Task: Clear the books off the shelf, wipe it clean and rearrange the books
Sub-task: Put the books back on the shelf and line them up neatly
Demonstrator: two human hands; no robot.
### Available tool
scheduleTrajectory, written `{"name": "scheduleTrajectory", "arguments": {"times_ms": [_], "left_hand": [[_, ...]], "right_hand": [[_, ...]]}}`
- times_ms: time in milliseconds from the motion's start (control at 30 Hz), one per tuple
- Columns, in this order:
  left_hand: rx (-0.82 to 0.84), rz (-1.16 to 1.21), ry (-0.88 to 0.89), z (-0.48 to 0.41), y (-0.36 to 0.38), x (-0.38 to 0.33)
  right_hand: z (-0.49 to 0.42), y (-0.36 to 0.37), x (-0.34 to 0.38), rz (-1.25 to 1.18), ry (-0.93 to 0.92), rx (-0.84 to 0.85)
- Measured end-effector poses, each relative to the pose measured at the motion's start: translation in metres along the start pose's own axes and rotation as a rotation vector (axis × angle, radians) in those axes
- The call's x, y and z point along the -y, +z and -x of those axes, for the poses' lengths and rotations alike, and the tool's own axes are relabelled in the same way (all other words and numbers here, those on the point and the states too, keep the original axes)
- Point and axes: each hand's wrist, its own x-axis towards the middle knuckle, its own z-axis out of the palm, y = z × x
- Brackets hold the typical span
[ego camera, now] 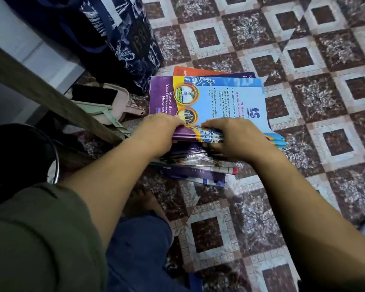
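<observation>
Books (pixel 219 102), stacked on floor (pixel 303 186): we clasped the top bundle, left grip (pixel 162 127) and right grip (pixel 236 135); slick covers risked sliding apart.

patterned floor (pixel 282 60), book stack (pixel 230 95), dustpan (pixel 118 106), bag (pixel 122 39)

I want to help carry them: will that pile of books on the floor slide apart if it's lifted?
Probably. The pile of books lies fanned unevenly and its covers look shiny, so they may slip. The top booklet looks thin, likely floppy. The left hand and right hand both grip the pile, hinting at weight.
</observation>
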Motion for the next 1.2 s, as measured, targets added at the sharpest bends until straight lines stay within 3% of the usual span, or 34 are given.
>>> {"name": "scheduleTrajectory", "arguments": {"times_ms": [267,600,833,933,1033,1100,1200], "left_hand": [[-0.019,-0.035,0.042,0.002,0.021,0.001],[-0.098,-0.286,0.114,0.012,0.034,-0.01],[-0.076,-0.271,0.004,0.012,0.044,-0.023],[-0.081,-0.196,-0.048,0.01,0.038,-0.027],[-0.113,-0.16,-0.045,0.012,0.027,-0.027],[-0.197,-0.145,-0.025,0.017,0.017,-0.029],[-0.349,-0.232,0.013,0.03,-0.003,-0.035]], "right_hand": [[0.007,0.028,-0.003,0.174,0.0,-0.028],[0.004,0.005,0.002,0.157,0.014,0.047],[0.009,0.011,-0.001,0.098,0.022,0.034],[0.015,0.02,-0.002,0.179,0.014,0.027],[0.016,0.032,0.001,0.238,0.045,-0.138],[0.018,0.03,0.004,0.248,0.044,-0.338],[0.032,0.008,0.012,0.216,0.023,-0.498]]}}
